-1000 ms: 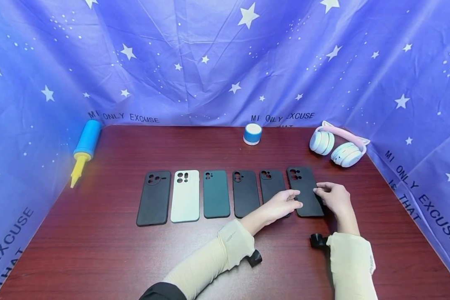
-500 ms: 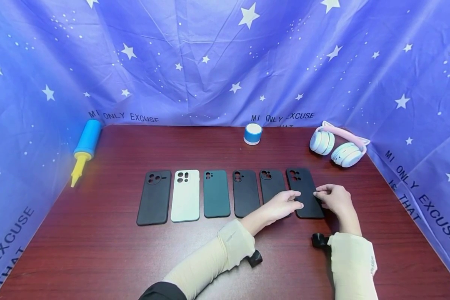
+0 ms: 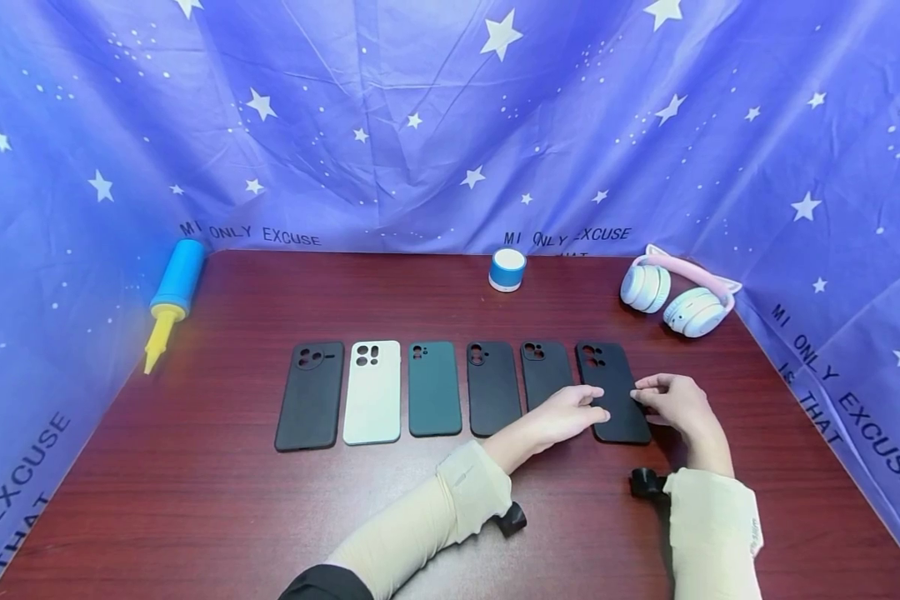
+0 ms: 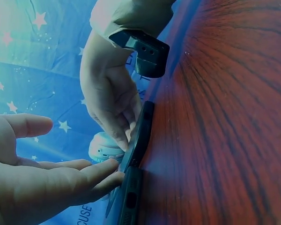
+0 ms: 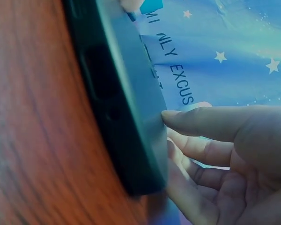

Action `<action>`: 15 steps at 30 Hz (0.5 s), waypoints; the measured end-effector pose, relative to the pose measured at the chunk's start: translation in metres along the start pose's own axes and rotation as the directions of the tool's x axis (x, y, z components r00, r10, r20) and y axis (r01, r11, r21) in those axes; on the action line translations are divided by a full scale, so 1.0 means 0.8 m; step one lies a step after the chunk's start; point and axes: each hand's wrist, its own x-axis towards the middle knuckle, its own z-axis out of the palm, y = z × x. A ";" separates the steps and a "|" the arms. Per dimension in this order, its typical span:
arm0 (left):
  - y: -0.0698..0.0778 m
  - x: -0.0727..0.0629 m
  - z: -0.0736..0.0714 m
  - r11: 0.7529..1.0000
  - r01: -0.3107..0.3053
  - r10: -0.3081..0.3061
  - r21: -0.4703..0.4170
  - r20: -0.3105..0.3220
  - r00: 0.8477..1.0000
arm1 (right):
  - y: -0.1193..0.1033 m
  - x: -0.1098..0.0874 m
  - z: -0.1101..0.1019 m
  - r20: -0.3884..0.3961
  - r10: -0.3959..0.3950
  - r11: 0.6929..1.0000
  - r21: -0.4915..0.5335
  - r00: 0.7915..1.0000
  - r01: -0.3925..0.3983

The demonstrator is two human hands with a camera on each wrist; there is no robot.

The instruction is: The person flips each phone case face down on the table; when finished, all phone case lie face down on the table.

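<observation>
At the right end of a row of phone cases lies a black phone case (image 3: 612, 392), back side up. My right hand (image 3: 678, 408) pinches its right edge, thumb tip (image 5: 171, 117) on the rim and the fingers curled beside it in the right wrist view. From the left, my left hand (image 3: 566, 415) reaches in with fingers extended and thumb apart, fingertips overlapping that case's left side. Beneath my left hand, a second black case (image 3: 546, 371) is partly covered. Left of it are another black case (image 3: 493, 387), a dark green case (image 3: 434, 387) and a white case (image 3: 372, 392).
One more black phone case (image 3: 310, 396) ends the row on the left. A blue and yellow hand pump (image 3: 176, 283) lies at the far left edge. Toward the back stand a small blue and white cylinder (image 3: 507, 271) and pink and white headphones (image 3: 678, 292). A starry curtain (image 3: 420, 125) encloses the table (image 3: 195, 517).
The rightmost black case has slid slightly toward me and now lies in line with its neighbours. My right hand has moved with it, a little down and right. My left hand stays nearly still.
</observation>
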 end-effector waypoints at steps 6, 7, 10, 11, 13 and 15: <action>0.006 0.001 -0.021 0.990 -0.135 0.135 -0.039 -0.006 0.991 | -0.002 -0.001 -0.004 -0.088 -0.045 0.996 0.070 0.995 0.051; 0.007 -0.001 -0.028 0.986 -0.161 0.161 -0.038 -0.010 0.987 | -0.003 -0.002 -0.004 -0.117 -0.059 0.995 0.070 0.991 0.067; 0.013 -0.009 -0.053 0.977 -0.213 0.213 0.011 -0.030 0.977 | -0.005 -0.004 -0.007 -0.188 -0.102 0.994 0.028 0.977 0.109; 0.015 -0.013 -0.064 0.975 -0.220 0.221 0.042 -0.039 0.974 | -0.006 -0.004 -0.008 -0.204 -0.117 0.993 -0.002 0.972 0.120; 0.017 -0.023 -0.086 0.965 -0.230 0.240 0.125 -0.069 0.968 | -0.009 -0.005 -0.010 -0.223 -0.154 0.987 -0.079 0.963 0.140; 0.016 -0.035 -0.111 0.947 -0.253 0.276 0.198 -0.099 0.956 | -0.011 -0.006 -0.012 -0.237 -0.200 0.973 -0.161 0.951 0.165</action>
